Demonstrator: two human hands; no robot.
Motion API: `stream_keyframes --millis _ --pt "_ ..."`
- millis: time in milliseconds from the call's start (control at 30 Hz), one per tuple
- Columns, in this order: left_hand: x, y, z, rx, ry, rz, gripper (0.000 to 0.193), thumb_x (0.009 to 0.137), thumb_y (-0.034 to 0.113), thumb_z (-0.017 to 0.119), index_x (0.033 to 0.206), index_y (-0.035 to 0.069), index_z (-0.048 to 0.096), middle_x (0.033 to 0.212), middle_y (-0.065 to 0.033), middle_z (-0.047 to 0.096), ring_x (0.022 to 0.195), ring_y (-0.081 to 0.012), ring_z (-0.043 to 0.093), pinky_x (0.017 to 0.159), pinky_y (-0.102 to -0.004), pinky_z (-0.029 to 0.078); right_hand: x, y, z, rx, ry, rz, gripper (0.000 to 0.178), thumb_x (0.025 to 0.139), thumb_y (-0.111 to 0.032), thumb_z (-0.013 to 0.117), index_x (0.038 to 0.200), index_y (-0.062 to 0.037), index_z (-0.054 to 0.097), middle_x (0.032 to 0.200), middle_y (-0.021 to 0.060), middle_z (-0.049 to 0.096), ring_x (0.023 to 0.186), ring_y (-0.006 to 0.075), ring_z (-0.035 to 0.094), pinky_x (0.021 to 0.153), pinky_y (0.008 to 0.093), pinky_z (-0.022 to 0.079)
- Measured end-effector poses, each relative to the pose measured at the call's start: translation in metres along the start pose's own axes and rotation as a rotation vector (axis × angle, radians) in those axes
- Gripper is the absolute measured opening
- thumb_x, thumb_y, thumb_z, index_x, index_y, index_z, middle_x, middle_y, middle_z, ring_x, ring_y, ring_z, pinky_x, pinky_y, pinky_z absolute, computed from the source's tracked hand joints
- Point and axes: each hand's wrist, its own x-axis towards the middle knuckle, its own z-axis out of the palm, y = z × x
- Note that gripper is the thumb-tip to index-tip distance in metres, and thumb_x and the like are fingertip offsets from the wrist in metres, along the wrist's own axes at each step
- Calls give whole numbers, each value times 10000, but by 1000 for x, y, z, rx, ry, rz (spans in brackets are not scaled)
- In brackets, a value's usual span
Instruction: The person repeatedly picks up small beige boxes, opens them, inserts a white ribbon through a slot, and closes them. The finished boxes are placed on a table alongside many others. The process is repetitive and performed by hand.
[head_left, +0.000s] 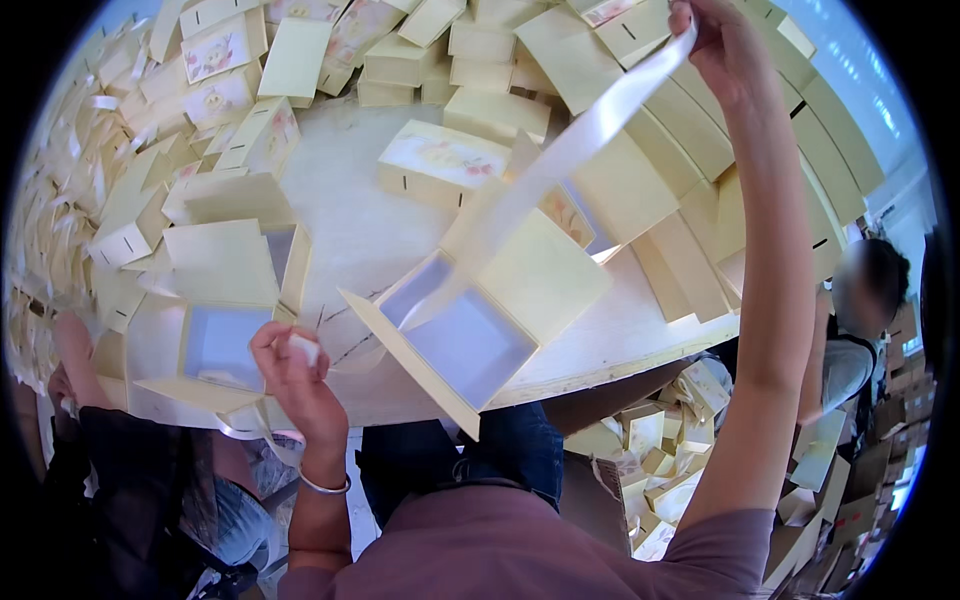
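Observation:
My right hand [712,45], raised at the upper right, pinches the end of a white satin ribbon [590,125]. The ribbon runs taut and slanting down into an opened cream gift box [545,275] with a pale lilac inside. This box lies at the table's near edge, its flaps spread apart. My left hand [300,375] is closed around a small white piece [304,348], too small to name exactly. Beside it sits another opened cream box [225,345], with a ribbon hanging near its front edge.
Closed cream boxes with floral panels [445,155] crowd the far side of the table [340,190]. Loose ribbons [70,200] heap at the left. Below right, a carton [600,500] holds more boxes. One person [850,330] is at the right, another [130,470] at the left.

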Motion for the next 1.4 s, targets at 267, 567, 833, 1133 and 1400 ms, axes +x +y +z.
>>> stream_keyframes --millis 267,567,833,1133,1400 --pt "-8 15 24 580 -424 125 771 757 460 588 1303 27 260 694 -65 511 596 -146 490 540 -247 392 -143 51 77 -328 -723 530 221 829 -21 447 1015 14 560 738 46 609 467 47 415 424 183 350" --pt "29 11 34 743 -739 68 447 729 267 627 1080 67 436 694 -56 548 594 -186 544 555 -286 421 -164 88 55 -450 -822 623 129 807 -65 498 838 36 572 667 36 575 578 69 500 528 215 396" --pt "29 -15 31 309 -524 -133 460 875 270 453 1234 2 347 888 -17 538 734 -86 508 630 -213 415 -206 124 71 -739 -977 169 84 757 -43 516 736 31 550 646 162 537 621 292 526 582 343 413" --pt "-32 -31 -17 685 -683 -10 364 800 159 569 1103 -20 476 954 -90 568 865 -178 555 751 -289 449 -217 139 71 -742 -954 355 66 690 -6 494 646 28 528 636 197 530 633 364 520 571 401 412" --pt "-48 -33 -37 976 -782 129 324 742 75 634 1044 5 537 991 -122 570 902 -252 557 794 -334 436 -223 138 71 -717 -911 270 66 682 -7 505 627 18 534 600 189 528 606 362 522 545 408 406"
